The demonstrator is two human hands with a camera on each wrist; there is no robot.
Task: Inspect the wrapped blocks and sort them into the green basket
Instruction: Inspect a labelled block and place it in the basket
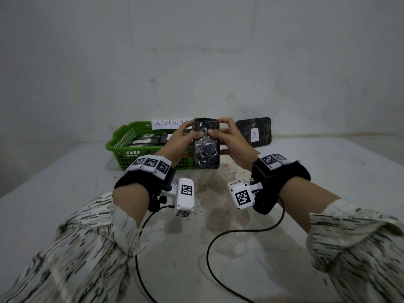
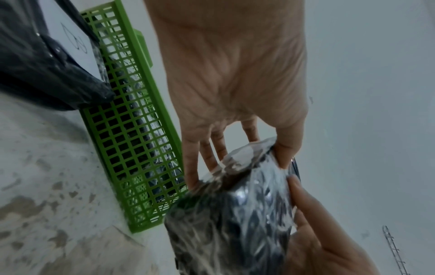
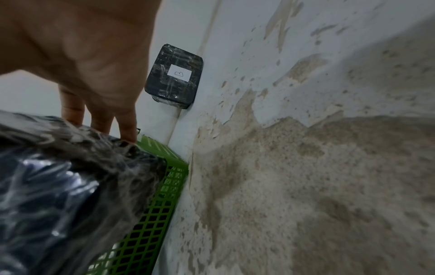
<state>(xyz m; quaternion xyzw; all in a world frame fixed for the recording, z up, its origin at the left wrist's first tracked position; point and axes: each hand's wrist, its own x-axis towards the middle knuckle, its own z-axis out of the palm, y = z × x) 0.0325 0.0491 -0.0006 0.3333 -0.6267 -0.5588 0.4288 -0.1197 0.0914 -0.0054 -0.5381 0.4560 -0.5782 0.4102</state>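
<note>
- Both hands were raised above the table (image 1: 328, 193), and one black wrapped block (image 1: 206, 144) was held upright between them, in front of the near right corner of the green basket (image 1: 122, 147).
- By the left hand (image 1: 178, 139), the block's left edge was gripped: its thumb was pressed on the front face and its fingers were curled over the top corner.
- By the right hand (image 1: 231, 141), the right edge was gripped in the same manner, thumb on the front and fingers hooked over the top.
- From the left wrist view, the fingertips (image 2: 286, 148) were seen pressing into crinkled clear film; the block's lower part was blurred and cut off by the frame edge.
- From the right wrist view, the held block (image 3: 58, 186) was only a blurred dark mass, and its edges could not be made out.
- Inside the basket, several more wrapped blocks (image 1: 150, 139) were lying flat; their number could not be told, being partly hidden by the left hand and the mesh wall.
- A paper sign (image 1: 169, 123) behind the basket was partly covered by the held block, so its lettering was cut short.
- Another wrapped block (image 1: 253, 131), bearing a white label marked "B", was leaned against the wall to the right of the basket, well apart from the hands.
</note>
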